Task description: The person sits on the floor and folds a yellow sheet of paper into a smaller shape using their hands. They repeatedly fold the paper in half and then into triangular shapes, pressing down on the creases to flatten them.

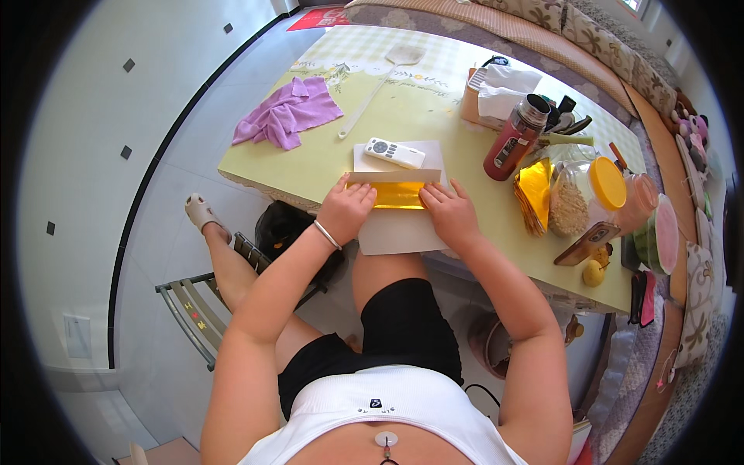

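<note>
A strip of gold foil paper (398, 195) lies crosswise on a pale sheet (399, 232) at the table's near edge. My left hand (347, 208) rests palm down on the foil's left end, its fingers stretched along it. At the right end my right hand (449, 209) presses down with fingers extended, the outer ones spread apart. A pale band (395, 176) runs along the foil's far edge between my hands; whether it is folded paper or card I cannot tell. Just beyond it lies a white remote control (395, 153). The fingertips partly cover both foil ends.
On the right stand a red thermos (513, 143), a stack of gold foil sheets (533, 194), a yellow-lidded jar (572, 203), a phone (587, 242) and a tissue box (474, 97). A purple cloth (291, 112) and white fly swatter (380, 89) lie at left. A folding stool (194, 306) stands below.
</note>
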Available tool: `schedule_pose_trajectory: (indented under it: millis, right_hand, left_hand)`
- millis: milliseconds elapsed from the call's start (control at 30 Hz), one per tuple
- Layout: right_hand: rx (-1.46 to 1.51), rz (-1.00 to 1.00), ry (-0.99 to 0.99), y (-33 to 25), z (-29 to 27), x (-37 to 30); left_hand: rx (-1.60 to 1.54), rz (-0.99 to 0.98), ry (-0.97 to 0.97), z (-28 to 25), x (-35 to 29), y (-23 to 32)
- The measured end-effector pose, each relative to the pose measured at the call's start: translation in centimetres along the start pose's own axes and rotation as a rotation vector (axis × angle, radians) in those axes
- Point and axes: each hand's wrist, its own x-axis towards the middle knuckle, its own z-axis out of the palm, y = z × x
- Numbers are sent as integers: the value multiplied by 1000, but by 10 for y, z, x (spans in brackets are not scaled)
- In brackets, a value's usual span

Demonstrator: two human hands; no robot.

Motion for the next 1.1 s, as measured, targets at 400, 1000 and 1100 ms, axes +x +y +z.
schedule_pose_trajectory:
  millis: [400, 1000, 1100]
  right_hand:
    - [-83, -73, 16, -38, -18, -11]
    - [204, 186, 188, -27, -1, 5]
    - [41, -54, 127, -39, 2, -1]
  left_hand:
    - [-10, -136, 69, -12, 13, 39]
    - [-524, -715, 166, 21, 31, 69]
    - [-506, -710, 172, 23, 30, 67]
